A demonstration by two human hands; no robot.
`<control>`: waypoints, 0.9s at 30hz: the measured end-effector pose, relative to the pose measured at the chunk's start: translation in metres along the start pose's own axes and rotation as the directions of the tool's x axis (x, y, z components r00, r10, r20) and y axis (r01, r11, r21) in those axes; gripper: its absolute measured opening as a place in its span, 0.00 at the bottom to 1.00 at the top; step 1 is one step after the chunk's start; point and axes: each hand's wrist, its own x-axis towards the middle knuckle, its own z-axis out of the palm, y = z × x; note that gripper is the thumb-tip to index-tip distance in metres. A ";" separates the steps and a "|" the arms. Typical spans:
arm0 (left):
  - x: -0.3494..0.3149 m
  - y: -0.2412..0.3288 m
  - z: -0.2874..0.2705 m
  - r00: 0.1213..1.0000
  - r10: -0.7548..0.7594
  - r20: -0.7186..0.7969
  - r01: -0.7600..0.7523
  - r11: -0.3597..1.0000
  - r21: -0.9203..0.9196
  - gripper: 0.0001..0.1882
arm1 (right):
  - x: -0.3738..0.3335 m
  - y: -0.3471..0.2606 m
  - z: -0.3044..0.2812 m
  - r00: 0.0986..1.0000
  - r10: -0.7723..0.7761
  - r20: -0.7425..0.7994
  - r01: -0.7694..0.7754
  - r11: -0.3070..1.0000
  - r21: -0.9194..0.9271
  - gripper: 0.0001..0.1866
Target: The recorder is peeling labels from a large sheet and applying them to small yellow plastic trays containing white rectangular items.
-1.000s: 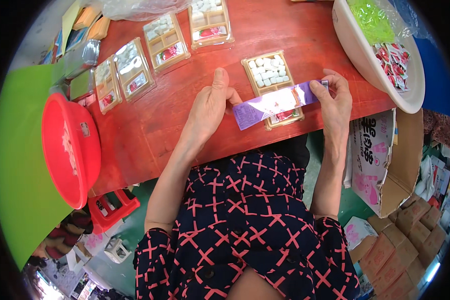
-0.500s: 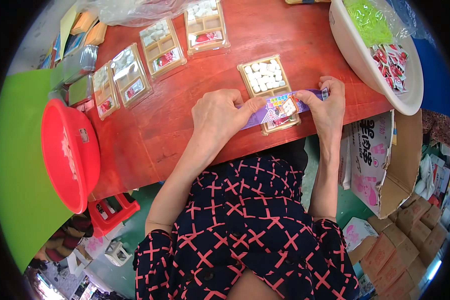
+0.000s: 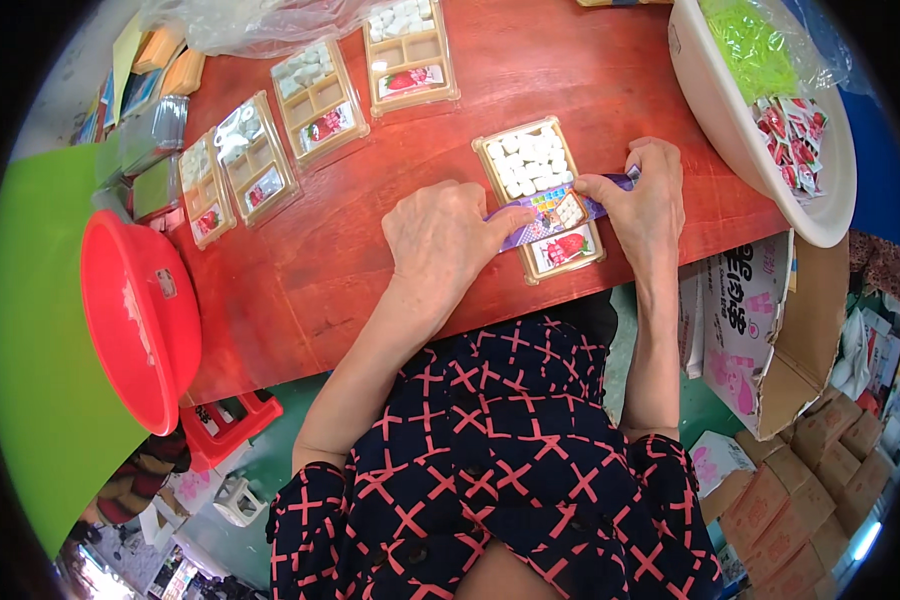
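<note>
A purple printed paper strip lies across the middle of a divided tray at the table's near edge. My left hand holds the strip's left end, its thumb pressed on the print. My right hand pinches the right end between thumb and curled fingers. Above the strip, small white marshmallow-like pieces fill the tray's far compartment. Below it, a sachet with a strawberry picture sits in the near one. The strip hides the tray's middle compartments.
Several similar filled trays stand in a row at the far left. A red basin is at the left edge. At the right, a white basin holds sachets and bright green material. An open carton stands below the table's right side.
The strip has moved down flatter against the tray and slightly away from me, uncovering more of the strawberry sachet. Both hands have kept hold of its ends.
</note>
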 end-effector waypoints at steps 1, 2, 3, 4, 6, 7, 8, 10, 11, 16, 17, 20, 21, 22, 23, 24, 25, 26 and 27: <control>0.000 -0.001 0.000 1.000 -0.002 0.012 0.002 1.000 0.012 0.27 | 0.002 0.000 0.000 1.000 -0.007 0.024 0.008 1.000 -0.023 0.24; 0.000 -0.002 0.001 1.000 0.000 0.022 0.000 1.000 0.000 0.28 | 0.002 -0.001 -0.001 0.999 -0.002 0.054 0.005 0.999 -0.049 0.24; -0.001 -0.003 0.001 1.000 0.007 0.015 -0.007 1.000 -0.009 0.28 | 0.001 -0.002 -0.002 0.998 -0.031 0.062 0.035 0.998 -0.056 0.23; -0.002 -0.004 0.002 1.000 0.022 0.002 -0.022 0.999 -0.024 0.28 | -0.001 -0.003 -0.003 0.996 -0.047 0.078 0.053 0.996 -0.067 0.23; -0.011 -0.007 0.001 0.999 0.031 0.034 -0.031 1.000 0.000 0.28 | -0.012 -0.007 -0.009 0.991 -0.043 0.124 0.054 0.995 -0.086 0.23; -0.018 -0.009 0.000 0.998 0.038 0.052 -0.038 0.999 0.010 0.28 | -0.024 -0.010 -0.013 0.988 -0.022 0.155 0.037 0.995 -0.095 0.23; -0.026 -0.010 -0.001 0.997 0.061 0.048 -0.061 0.998 0.009 0.28 | -0.037 -0.014 -0.017 0.983 0.000 0.185 0.019 0.995 -0.103 0.23; -0.044 -0.011 -0.002 0.991 0.079 0.107 -0.081 0.997 0.015 0.28 | -0.068 -0.022 -0.022 0.981 0.113 0.159 -0.100 0.991 -0.087 0.23; -0.051 -0.012 -0.003 0.983 0.110 0.149 -0.113 0.993 0.017 0.25 | -0.083 -0.026 -0.023 0.969 0.190 0.155 -0.180 0.980 -0.081 0.23; -0.056 -0.017 0.000 0.975 0.184 0.128 -0.183 0.983 -0.016 0.23 | -0.120 -0.031 -0.021 0.915 0.387 0.118 -0.397 0.915 0.076 0.21; -0.055 -0.018 0.001 0.974 0.184 0.135 -0.183 0.983 -0.017 0.23 | -0.123 -0.030 -0.020 0.887 0.437 0.148 -0.457 0.876 0.153 0.20; -0.055 -0.019 0.002 0.977 0.210 0.031 -0.209 0.978 -0.029 0.25 | -0.126 -0.026 -0.010 0.786 0.552 0.278 -0.616 0.664 0.423 0.18; -0.057 -0.019 0.003 0.980 0.196 0.021 -0.195 0.980 -0.039 0.25 | -0.127 -0.024 -0.007 0.723 0.596 0.349 -0.682 0.536 0.498 0.17; -0.058 -0.019 0.004 0.983 0.181 0.010 -0.180 0.982 -0.048 0.25 | -0.128 -0.022 -0.004 0.738 0.571 0.360 -0.667 0.532 0.522 0.17; -0.060 -0.019 0.005 0.987 0.158 0.017 -0.156 0.986 -0.061 0.25 | -0.130 -0.020 -0.003 0.727 0.568 0.386 -0.678 0.503 0.535 0.17; -0.062 -0.018 0.006 0.985 0.169 -0.029 -0.171 0.984 -0.055 0.26 | -0.133 -0.019 0.000 0.715 0.563 0.414 -0.690 0.473 0.548 0.17; -0.063 -0.017 0.008 0.983 0.173 -0.059 -0.176 0.983 -0.049 0.26 | -0.135 -0.018 0.002 0.731 0.551 0.402 -0.658 0.415 0.628 0.17; -0.065 -0.017 0.009 0.980 0.173 -0.096 -0.178 0.983 -0.048 0.27 | -0.138 -0.019 0.005 0.746 0.540 0.390 -0.620 0.351 0.701 0.18; -0.066 -0.015 0.011 0.977 0.176 -0.123 -0.184 0.981 -0.063 0.28 | -0.140 -0.019 0.006 0.765 0.518 0.383 -0.570 0.267 0.777 0.18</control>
